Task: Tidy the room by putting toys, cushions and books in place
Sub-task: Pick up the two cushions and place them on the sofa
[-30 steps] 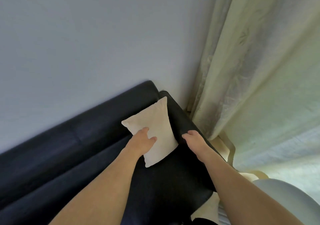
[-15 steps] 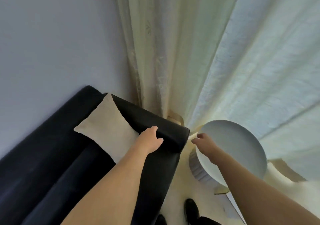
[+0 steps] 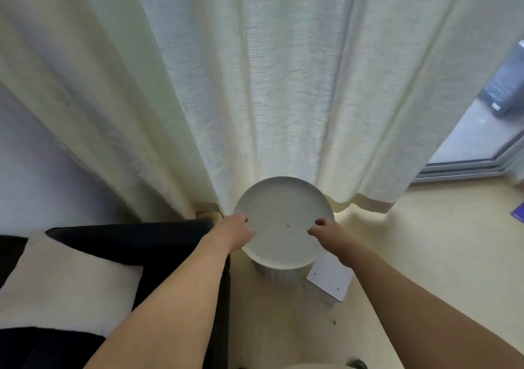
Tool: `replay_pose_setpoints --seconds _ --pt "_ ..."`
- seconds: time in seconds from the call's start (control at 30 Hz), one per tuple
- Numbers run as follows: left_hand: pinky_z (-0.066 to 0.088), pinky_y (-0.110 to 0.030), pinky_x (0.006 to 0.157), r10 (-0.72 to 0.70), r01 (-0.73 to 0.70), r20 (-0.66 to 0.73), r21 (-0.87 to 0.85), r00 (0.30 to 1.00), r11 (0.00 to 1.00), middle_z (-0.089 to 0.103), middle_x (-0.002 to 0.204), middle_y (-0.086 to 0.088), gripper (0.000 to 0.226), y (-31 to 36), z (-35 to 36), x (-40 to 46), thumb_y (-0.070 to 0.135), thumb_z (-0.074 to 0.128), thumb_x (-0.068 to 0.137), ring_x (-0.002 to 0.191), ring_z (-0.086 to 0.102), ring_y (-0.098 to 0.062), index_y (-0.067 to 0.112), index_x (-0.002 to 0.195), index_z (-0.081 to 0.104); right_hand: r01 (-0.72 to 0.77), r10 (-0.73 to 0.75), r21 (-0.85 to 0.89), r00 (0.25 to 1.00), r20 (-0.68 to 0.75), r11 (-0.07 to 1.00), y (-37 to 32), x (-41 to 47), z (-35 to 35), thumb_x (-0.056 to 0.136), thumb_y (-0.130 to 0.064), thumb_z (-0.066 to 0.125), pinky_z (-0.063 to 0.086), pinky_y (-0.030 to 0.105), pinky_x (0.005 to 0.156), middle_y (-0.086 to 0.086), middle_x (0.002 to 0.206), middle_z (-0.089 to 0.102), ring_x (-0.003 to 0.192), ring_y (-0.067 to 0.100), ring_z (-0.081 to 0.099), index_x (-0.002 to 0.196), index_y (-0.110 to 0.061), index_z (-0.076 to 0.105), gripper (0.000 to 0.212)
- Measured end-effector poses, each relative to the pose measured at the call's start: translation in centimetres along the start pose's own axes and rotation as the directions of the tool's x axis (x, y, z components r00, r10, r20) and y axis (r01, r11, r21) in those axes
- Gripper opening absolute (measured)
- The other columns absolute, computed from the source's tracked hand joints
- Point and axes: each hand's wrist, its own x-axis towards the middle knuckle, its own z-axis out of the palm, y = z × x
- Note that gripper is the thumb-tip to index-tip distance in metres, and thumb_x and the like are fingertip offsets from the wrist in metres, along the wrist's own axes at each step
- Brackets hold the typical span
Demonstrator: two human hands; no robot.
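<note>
A round white side table [image 3: 283, 198] with a ribbed base stands on the floor against the curtain. My left hand [image 3: 236, 231] lies over its left rim with the fingers curled around the edge. My right hand [image 3: 323, 231] hovers over the top near the right rim, fingers bent and thumb apart, with nothing in it. A cream cushion [image 3: 65, 283] leans in the corner of the dark sofa [image 3: 136, 235] at lower left, under my left forearm.
A pale curtain [image 3: 255, 85] fills the upper view. A white card [image 3: 331, 280] lies on the floor beside the table's base. A purple flat thing [image 3: 518, 212] shows at the right edge. A glass door [image 3: 467, 141] is at the right.
My view has swung right from the sofa corner to the side table. My left hand left the sofa arm and cushion for the table's left rim. My right hand moved over the top.
</note>
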Motion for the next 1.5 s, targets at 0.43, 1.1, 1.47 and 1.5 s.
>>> replay_pose_setpoints --seconds 0.43,1.1,1.47,1.5 --pt "0.042 -0.036 0.106 0.338 -0.396 0.240 0.259 0.910 0.881 0.048 0.143 -0.002 0.053 33.5 17.2 4.5 0.039 0.051 0.096 0.126 0.050 -0.023 0.023 0.146 0.040 -0.153 0.242 0.326 0.937 -0.253 0.933 20.0 -2.4 -27.5 0.092 -0.022 0.054 0.043 0.042 0.099 0.013 0.127 0.054 0.118 0.031 0.053 0.131 -0.003 0.047 0.044" --pt "0.043 -0.038 0.103 0.431 -0.580 0.407 0.393 0.805 0.714 0.053 0.140 -0.005 0.049 65.6 27.3 18.6 0.041 0.050 0.098 0.124 0.053 -0.026 0.018 0.141 0.047 -0.217 0.454 0.537 0.815 -0.360 0.815 30.0 5.6 -55.8 0.089 -0.024 0.054 0.035 0.029 0.067 0.000 0.091 0.044 0.085 0.022 0.045 0.103 -0.015 0.049 0.018" --pt "0.043 -0.035 0.101 0.464 -0.599 0.405 0.325 0.788 0.732 0.051 0.143 -0.004 0.050 81.1 30.9 24.2 0.040 0.048 0.099 0.127 0.051 -0.024 0.018 0.143 0.044 -0.265 0.441 0.423 0.803 -0.400 0.867 30.6 13.9 -71.3 0.087 -0.029 0.056 0.041 0.031 0.086 0.003 0.118 0.053 0.105 0.021 0.051 0.128 -0.015 0.050 0.044" --pt "0.043 -0.035 0.102 0.448 -0.573 0.389 0.314 0.805 0.757 0.051 0.143 -0.005 0.050 81.4 30.7 24.7 0.040 0.048 0.099 0.127 0.051 -0.025 0.018 0.143 0.044 -0.276 0.431 0.397 0.817 -0.383 0.875 30.5 15.0 -72.1 0.086 -0.029 0.056 0.041 0.030 0.081 0.002 0.112 0.053 0.099 0.020 0.050 0.124 -0.015 0.052 0.041"
